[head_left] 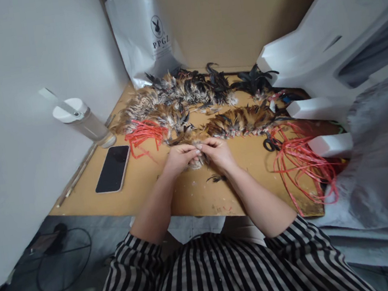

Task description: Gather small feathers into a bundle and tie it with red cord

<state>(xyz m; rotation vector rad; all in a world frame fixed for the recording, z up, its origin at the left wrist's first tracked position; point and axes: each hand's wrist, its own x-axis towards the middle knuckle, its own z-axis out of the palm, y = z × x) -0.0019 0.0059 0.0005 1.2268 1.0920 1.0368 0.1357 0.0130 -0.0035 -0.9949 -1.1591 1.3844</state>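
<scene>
My left hand [178, 159] and my right hand [217, 152] meet over the middle of the table, thumbs and forefingers pinched together. Between them is a small bunch of brown feathers [196, 163], its fluffy ends showing below the fingertips. Just beyond my right hand lies a row of brown feathers [239, 121] with pale ends toward me. Behind both hands spreads a large heap of brown, grey and black feathers [172, 93]. A bundle of red plastic strips [145, 133] rests left of my left hand. A loose dark feather [216, 178] lies near my right wrist.
On the left are a phone [113, 169] and a lidded bottle [84, 122]. Black-handled scissors [270, 143] and long red strips [297, 160] lie at the right, beside white foam pieces [331, 145]. A white bag [142, 32] stands at the back of the wooden table [194, 198].
</scene>
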